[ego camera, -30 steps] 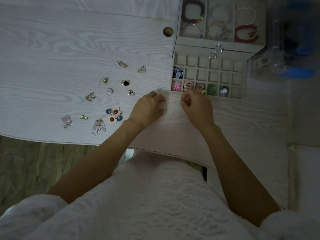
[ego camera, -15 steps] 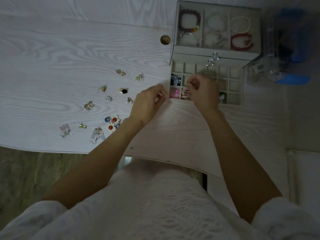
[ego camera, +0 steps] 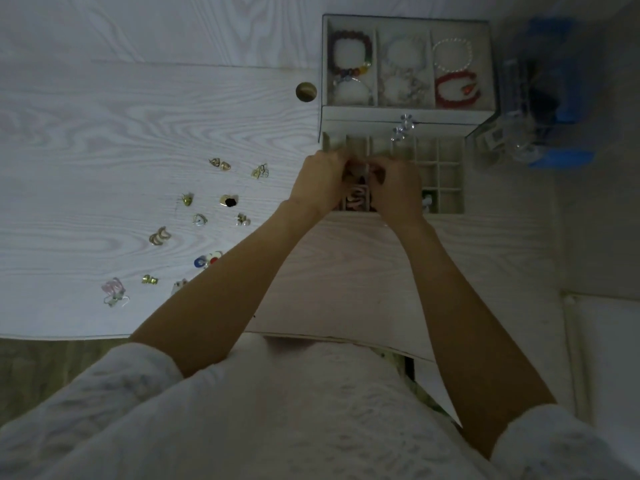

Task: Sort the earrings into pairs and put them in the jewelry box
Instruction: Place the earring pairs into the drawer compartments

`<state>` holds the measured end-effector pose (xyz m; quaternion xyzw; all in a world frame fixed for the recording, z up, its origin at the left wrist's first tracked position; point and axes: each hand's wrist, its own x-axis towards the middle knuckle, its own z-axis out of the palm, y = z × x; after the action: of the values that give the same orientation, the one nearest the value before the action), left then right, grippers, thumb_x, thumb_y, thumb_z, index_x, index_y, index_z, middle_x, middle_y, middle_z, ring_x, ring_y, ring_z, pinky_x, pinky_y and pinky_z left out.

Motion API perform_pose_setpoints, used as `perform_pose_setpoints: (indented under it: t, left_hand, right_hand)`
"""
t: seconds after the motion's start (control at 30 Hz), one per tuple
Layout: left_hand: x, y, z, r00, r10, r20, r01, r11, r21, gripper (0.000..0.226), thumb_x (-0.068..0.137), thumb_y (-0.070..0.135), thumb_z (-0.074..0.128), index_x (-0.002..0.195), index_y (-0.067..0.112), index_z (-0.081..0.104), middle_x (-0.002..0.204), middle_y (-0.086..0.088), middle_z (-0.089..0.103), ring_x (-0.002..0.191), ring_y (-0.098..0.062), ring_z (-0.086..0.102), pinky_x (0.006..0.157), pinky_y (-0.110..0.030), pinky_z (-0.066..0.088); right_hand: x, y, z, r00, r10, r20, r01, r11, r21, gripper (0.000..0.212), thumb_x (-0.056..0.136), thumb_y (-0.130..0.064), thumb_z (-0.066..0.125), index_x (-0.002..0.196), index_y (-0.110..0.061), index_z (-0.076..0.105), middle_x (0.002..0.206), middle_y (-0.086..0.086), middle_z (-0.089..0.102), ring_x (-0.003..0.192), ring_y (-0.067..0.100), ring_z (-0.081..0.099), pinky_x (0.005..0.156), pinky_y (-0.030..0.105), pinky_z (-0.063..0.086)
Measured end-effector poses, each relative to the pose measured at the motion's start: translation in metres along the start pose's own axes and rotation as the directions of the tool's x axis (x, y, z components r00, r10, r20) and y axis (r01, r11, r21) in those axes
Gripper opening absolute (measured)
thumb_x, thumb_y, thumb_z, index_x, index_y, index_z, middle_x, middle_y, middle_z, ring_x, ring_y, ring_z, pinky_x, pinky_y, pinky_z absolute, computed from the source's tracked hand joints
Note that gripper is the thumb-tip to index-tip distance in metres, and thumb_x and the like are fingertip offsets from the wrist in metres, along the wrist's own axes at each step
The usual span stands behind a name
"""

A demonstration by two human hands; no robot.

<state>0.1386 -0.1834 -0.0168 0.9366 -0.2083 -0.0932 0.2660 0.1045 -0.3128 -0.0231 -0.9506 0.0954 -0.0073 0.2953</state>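
The cream jewelry box [ego camera: 408, 114] stands at the back right, its gridded drawer [ego camera: 448, 202] pulled out toward me. My left hand [ego camera: 320, 183] and my right hand [ego camera: 398, 188] meet over the drawer's left compartments, fingers curled and tips close together. What they pinch is hidden, likely a small earring each. Pink earrings [ego camera: 358, 197] lie in a compartment between the hands. Several loose earrings are scattered on the table to the left, among them a gold heart pair [ego camera: 220, 163], a black-centred heart [ego camera: 228, 200], gold hoops [ego camera: 159, 236] and a pink piece [ego camera: 112, 287].
The box's top tray holds bracelets, including a red one [ego camera: 455, 91]. A round cable hole [ego camera: 306, 92] sits left of the box. A clear organiser with blue parts [ego camera: 540, 98] stands to the right. My left forearm covers some earrings near the white table's [ego camera: 104, 133] front edge.
Both hands rose from the table in front of the box and moved forward over the drawer's left compartments. The loose earrings have not moved.
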Motion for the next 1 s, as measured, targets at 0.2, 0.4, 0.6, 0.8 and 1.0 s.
perform_pose_setpoints:
  t: [0.2, 0.4, 0.6, 0.8, 1.0]
  left_hand:
    - [-0.056, -0.012, -0.023, 0.964, 0.05, -0.261, -0.049, 0.999, 0.011, 0.018, 0.087, 0.022, 0.055, 0.101, 0.016, 0.065, 0.078, -0.002, 0.069, 0.071, -0.022, 0.062, 0.054, -0.031, 0.049]
    - [-0.136, -0.038, -0.052, 0.926, -0.23, -0.3, 0.226, 0.973, -0.047, 0.014, 0.089, 0.03, 0.057, 0.098, 0.025, 0.066, 0.075, 0.01, 0.069, 0.059, -0.004, 0.054, 0.056, -0.021, 0.04]
    - [-0.19, -0.067, -0.059, 0.742, -0.67, -0.02, 0.571, 0.648, -0.504, 0.021, 0.086, 0.027, 0.061, 0.107, 0.028, 0.061, 0.084, 0.006, 0.07, 0.069, -0.005, 0.064, 0.071, -0.031, 0.053]
    - [-0.189, -0.082, -0.059, 0.73, -0.668, -0.145, 0.537, 0.692, -0.482, 0.023, 0.086, 0.015, 0.059, 0.108, 0.019, 0.061, 0.097, 0.004, 0.066, 0.085, -0.011, 0.064, 0.074, -0.037, 0.056]
    - [-0.137, -0.109, -0.062, 0.85, -0.51, -0.136, 0.469, 0.848, -0.248, 0.037, 0.084, 0.013, 0.06, 0.121, 0.011, 0.057, 0.117, -0.008, 0.06, 0.097, -0.019, 0.059, 0.08, -0.023, 0.044]
  right_hand:
    - [-0.03, -0.011, -0.003, 0.996, -0.085, -0.024, 0.087, 0.995, 0.048, 0.022, 0.087, -0.006, 0.052, 0.104, -0.01, 0.066, 0.098, 0.011, 0.064, 0.092, 0.026, 0.056, 0.073, 0.024, 0.035]
    - [-0.069, -0.035, 0.006, 0.954, -0.256, 0.159, 0.227, 0.958, 0.178, 0.018, 0.091, -0.012, 0.052, 0.101, -0.014, 0.067, 0.095, 0.003, 0.068, 0.075, 0.014, 0.059, 0.065, 0.027, 0.045]
    - [-0.076, -0.064, 0.046, 0.884, -0.27, 0.382, 0.212, 0.959, 0.187, 0.019, 0.088, -0.009, 0.056, 0.102, -0.013, 0.068, 0.095, 0.005, 0.068, 0.082, 0.017, 0.061, 0.076, 0.035, 0.052]
    - [-0.053, -0.103, 0.082, 0.86, -0.337, 0.383, 0.304, 0.942, 0.145, 0.029, 0.086, -0.014, 0.06, 0.115, -0.011, 0.06, 0.111, 0.009, 0.057, 0.098, 0.022, 0.058, 0.081, 0.038, 0.051]
    - [-0.04, -0.125, 0.104, 0.888, -0.299, 0.35, 0.293, 0.954, 0.069, 0.035, 0.085, -0.019, 0.062, 0.118, -0.01, 0.054, 0.117, 0.009, 0.054, 0.105, 0.024, 0.054, 0.082, 0.037, 0.05]
